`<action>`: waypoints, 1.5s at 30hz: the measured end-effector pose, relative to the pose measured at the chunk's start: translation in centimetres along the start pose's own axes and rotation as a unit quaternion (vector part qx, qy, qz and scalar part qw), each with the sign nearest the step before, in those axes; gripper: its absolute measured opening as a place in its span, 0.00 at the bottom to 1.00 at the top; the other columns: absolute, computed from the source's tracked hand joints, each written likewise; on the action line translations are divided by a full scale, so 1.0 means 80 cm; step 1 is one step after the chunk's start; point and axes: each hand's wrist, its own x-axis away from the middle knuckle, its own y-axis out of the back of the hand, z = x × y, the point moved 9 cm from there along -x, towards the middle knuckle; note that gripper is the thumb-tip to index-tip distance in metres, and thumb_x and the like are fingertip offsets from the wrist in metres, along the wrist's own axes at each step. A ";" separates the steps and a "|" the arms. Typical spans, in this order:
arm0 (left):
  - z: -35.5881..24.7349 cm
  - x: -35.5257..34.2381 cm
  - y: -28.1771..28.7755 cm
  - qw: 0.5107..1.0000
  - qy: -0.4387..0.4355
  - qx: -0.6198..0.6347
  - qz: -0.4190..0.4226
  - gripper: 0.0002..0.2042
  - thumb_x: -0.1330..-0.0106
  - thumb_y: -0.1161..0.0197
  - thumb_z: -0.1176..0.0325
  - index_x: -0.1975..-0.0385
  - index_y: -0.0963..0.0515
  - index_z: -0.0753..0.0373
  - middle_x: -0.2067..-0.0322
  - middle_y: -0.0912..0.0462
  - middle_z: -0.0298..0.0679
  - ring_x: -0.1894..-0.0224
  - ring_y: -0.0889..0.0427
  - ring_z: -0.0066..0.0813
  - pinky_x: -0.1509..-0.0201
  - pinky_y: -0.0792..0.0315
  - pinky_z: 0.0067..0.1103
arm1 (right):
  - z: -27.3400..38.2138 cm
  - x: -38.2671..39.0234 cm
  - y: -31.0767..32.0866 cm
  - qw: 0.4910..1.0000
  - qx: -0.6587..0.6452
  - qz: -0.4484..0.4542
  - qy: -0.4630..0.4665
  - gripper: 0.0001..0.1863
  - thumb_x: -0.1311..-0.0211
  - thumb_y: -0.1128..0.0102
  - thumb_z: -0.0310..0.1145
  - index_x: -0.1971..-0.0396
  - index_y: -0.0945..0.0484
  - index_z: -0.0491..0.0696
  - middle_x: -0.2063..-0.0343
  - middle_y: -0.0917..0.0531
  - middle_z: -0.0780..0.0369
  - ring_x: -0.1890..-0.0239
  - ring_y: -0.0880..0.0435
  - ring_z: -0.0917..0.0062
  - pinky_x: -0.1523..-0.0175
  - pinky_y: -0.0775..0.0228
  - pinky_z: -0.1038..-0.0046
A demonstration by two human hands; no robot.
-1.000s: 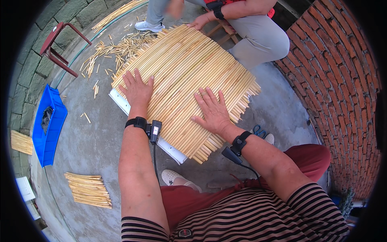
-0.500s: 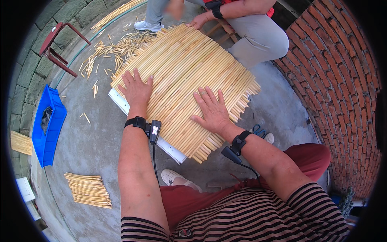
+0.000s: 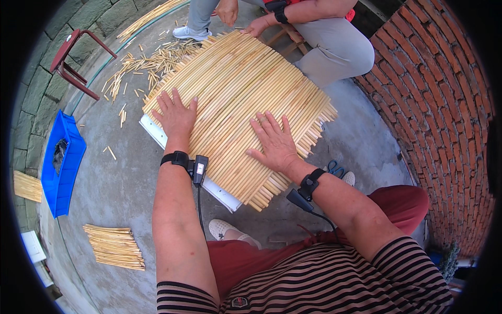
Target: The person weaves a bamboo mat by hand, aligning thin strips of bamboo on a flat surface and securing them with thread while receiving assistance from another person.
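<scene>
A broad layer of pale yellow reed sticks (image 3: pixel 235 99), laid side by side, covers a white board (image 3: pixel 152 131) in front of me. My left hand (image 3: pixel 177 115) rests palm down on its left part with the fingers spread. Flat on the sticks nearer the right edge lies my right hand (image 3: pixel 274 142), fingers apart. Neither hand holds anything. Across from me, a co-worker's hand (image 3: pixel 255 26) touches the far corner of the layer, and that person's other hand (image 3: pixel 227 11) hangs beside it. Stick ends stand out unevenly along the right and far left sides.
Short cut pieces (image 3: pixel 157 65) litter the concrete at the far left. A maroon stool (image 3: pixel 70 52), a blue crate (image 3: pixel 67 162) and a bundle of sticks (image 3: pixel 114 247) are on the left. Blue-handled scissors (image 3: pixel 335 168) lie by my right foot. A brick wall (image 3: pixel 434 104) bounds the right.
The co-worker's free hand, blurred before, is now lower and nearer the far corner of the layer. My hands keep their places on the sticks.
</scene>
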 end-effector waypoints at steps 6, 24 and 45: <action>0.000 0.000 -0.001 1.000 0.001 -0.003 0.006 0.42 0.25 0.57 0.34 0.20 0.49 0.56 0.19 0.54 0.51 0.17 0.61 0.49 0.19 0.66 0.54 | 0.000 0.000 -0.001 1.000 0.007 0.029 -0.010 0.48 0.29 0.60 0.71 0.20 0.49 0.53 0.20 0.48 0.59 0.17 0.59 0.64 0.18 0.77 0.45; -0.001 0.001 0.001 1.000 0.004 -0.005 0.018 0.41 0.25 0.58 0.34 0.19 0.51 0.55 0.19 0.56 0.51 0.17 0.62 0.49 0.19 0.67 0.54 | -0.001 0.000 -0.002 1.000 0.009 0.019 -0.006 0.48 0.29 0.60 0.71 0.20 0.49 0.53 0.20 0.47 0.59 0.17 0.59 0.63 0.18 0.76 0.45; 0.000 0.000 0.000 1.000 0.003 -0.003 0.019 0.42 0.25 0.58 0.34 0.19 0.51 0.56 0.19 0.56 0.51 0.17 0.62 0.49 0.19 0.67 0.55 | -0.001 0.001 -0.002 0.999 -0.010 -0.029 0.008 0.48 0.31 0.54 0.69 0.21 0.46 0.51 0.22 0.43 0.55 0.18 0.55 0.60 0.18 0.73 0.46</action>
